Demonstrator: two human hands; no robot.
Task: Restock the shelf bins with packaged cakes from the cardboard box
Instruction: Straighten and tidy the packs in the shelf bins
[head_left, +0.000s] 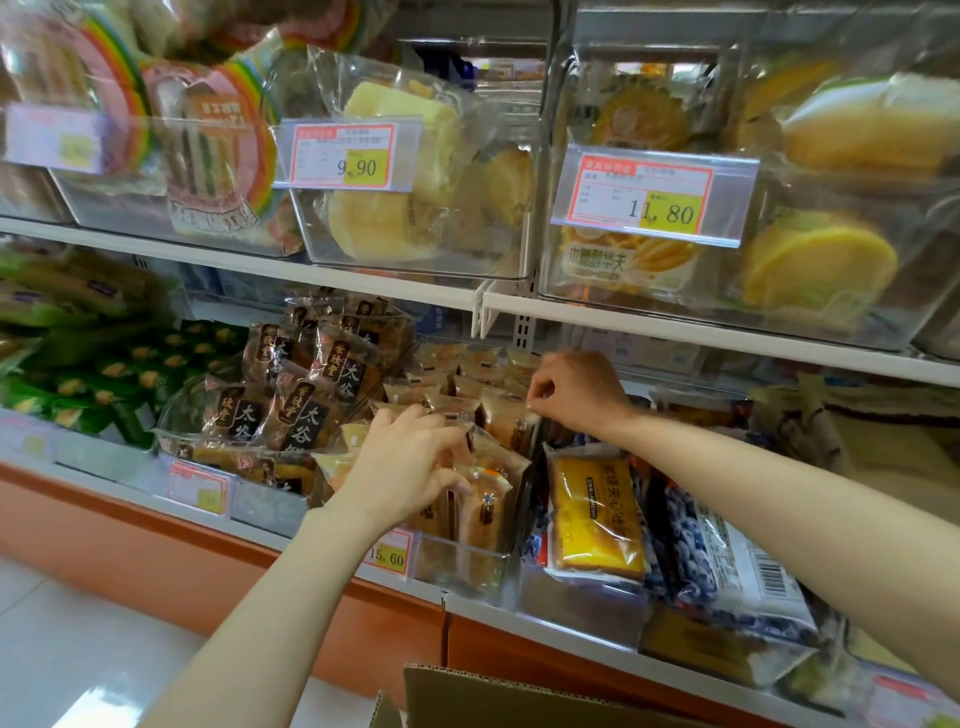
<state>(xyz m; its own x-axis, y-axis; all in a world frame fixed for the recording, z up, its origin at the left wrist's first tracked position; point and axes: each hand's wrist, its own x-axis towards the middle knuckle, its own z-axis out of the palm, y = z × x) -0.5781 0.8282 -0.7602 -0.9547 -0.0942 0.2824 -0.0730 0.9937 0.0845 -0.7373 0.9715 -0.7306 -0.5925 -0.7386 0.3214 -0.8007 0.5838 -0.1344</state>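
While my left hand (410, 467) curled round a packaged cake (485, 512) in the clear shelf bin (467, 566), my right hand (576, 389) pinched another pack (511, 428) by its top edge at one o'clock; the cardboard box (467, 696) sat at six o'clock.

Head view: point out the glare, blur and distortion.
Head view: the wide lens skews the shelf rail; head view: glare whitens the upper clear bins; head view: rainbow packs at the left edge smear; head view: the 11.80 tag, left hand and right hand on the packaged cakes look sharp.
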